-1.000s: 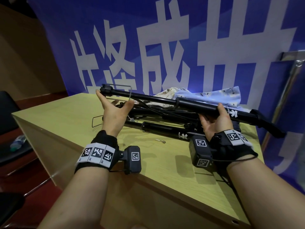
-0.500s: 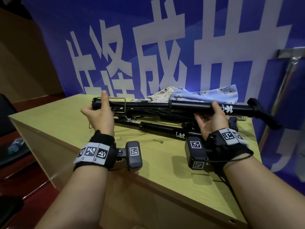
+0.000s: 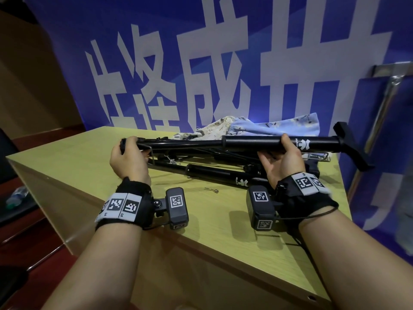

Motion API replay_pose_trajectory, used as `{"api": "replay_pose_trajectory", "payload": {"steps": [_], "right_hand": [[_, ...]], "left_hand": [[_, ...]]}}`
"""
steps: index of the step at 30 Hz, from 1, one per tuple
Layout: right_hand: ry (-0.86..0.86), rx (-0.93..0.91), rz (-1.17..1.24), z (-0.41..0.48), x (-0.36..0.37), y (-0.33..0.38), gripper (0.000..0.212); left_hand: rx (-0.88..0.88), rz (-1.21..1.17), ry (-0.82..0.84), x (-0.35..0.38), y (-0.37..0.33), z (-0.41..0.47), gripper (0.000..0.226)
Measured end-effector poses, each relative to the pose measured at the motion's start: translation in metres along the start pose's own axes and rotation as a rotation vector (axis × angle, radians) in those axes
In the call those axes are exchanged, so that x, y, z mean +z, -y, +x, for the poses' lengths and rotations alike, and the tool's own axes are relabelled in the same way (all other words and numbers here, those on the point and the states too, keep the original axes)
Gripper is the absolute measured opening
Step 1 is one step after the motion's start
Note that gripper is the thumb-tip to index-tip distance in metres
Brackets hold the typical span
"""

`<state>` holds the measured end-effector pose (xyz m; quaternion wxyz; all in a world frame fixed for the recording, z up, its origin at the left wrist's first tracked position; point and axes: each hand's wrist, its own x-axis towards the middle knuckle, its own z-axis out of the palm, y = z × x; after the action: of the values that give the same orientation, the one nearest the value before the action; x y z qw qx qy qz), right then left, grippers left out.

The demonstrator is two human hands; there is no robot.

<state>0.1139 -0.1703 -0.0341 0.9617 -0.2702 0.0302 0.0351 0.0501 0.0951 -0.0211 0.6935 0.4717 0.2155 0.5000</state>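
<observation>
Held the black pump roughly level above the tabletop's far edge, left hand wrapped round its thin end, right hand gripping the barrel, just over a second pump.

A yellowish wood-grain table carries a black pump lying flat on its side, its barrel running left to right with white lettering near the right end. Just in front of the pump, toward the near edge and apart from it, lies a small metal needle. Behind the pump sits a tangle of black rods and hose, beyond that a crumpled cream and pale-blue printed cloth at the far edge, and off to the pump's far right a bare wire frame.
</observation>
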Motion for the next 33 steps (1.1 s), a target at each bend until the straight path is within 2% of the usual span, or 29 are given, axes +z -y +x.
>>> {"api": "replay_pose_trajectory", "payload": {"steps": [5, 8, 10, 15, 20, 25, 30, 33], "right_hand": [[0.039, 0.020, -0.042, -0.005, 0.003, -0.004, 0.016], [0.055, 0.025, -0.043, -0.007, 0.004, -0.004, 0.011], [0.076, 0.033, -0.052, -0.007, 0.004, -0.004, 0.014], [0.107, 0.032, -0.075, -0.005, 0.004, -0.008, 0.041], [0.110, 0.042, -0.092, -0.005, 0.004, -0.009, 0.049], [0.140, 0.056, -0.093, -0.007, 0.004, -0.008, 0.042], [0.172, 0.077, -0.109, -0.014, 0.007, -0.007, 0.018], [0.186, 0.082, -0.110, -0.016, 0.008, -0.008, 0.022]], "left_hand": [[0.016, -0.019, 0.020, 0.006, -0.004, -0.008, 0.012], [0.031, 0.018, 0.015, 0.010, -0.004, -0.015, 0.014], [0.039, 0.042, 0.023, 0.011, -0.003, -0.018, 0.016], [0.058, 0.078, 0.067, 0.013, 0.004, -0.025, 0.014], [0.079, 0.111, 0.128, 0.016, 0.006, -0.035, 0.013], [0.097, 0.142, 0.173, 0.020, 0.004, -0.043, 0.014], [0.066, 0.150, 0.212, 0.022, 0.005, -0.048, 0.019], [0.053, 0.162, 0.238, 0.024, 0.008, -0.050, 0.027]]}}
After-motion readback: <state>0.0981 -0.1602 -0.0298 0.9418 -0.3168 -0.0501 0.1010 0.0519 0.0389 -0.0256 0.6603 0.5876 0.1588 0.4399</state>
